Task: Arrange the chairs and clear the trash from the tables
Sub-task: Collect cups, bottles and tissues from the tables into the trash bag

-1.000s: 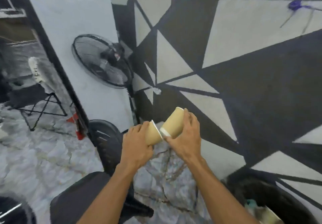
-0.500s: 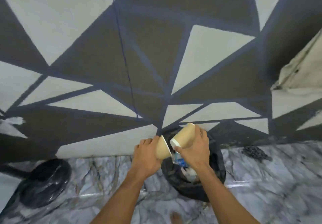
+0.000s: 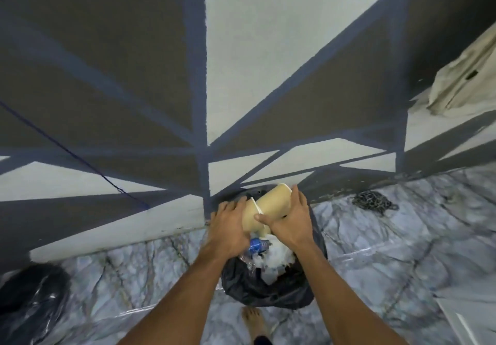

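My left hand (image 3: 229,228) grips a tan paper cup (image 3: 249,217) lying on its side. My right hand (image 3: 291,219) grips a second tan paper cup (image 3: 275,201), tilted with its base up and to the right. The two cups touch at their white rims. Both hands hang right above a bin lined with a black bag (image 3: 268,285). Inside it lie white crumpled trash (image 3: 275,256) and a blue-labelled bottle (image 3: 257,245), partly hidden by my hands.
The bin stands against a wall painted with grey and white triangles (image 3: 255,62). A dark chain pile (image 3: 371,201) lies on the marble floor at right. A black round object (image 3: 32,288) sits at the lower left. My bare foot (image 3: 253,319) is just behind the bin.
My view has swung from the fan and the wall down to the bin. Both hands, still holding the cups, now hang directly over the open bag, closer to it than before.
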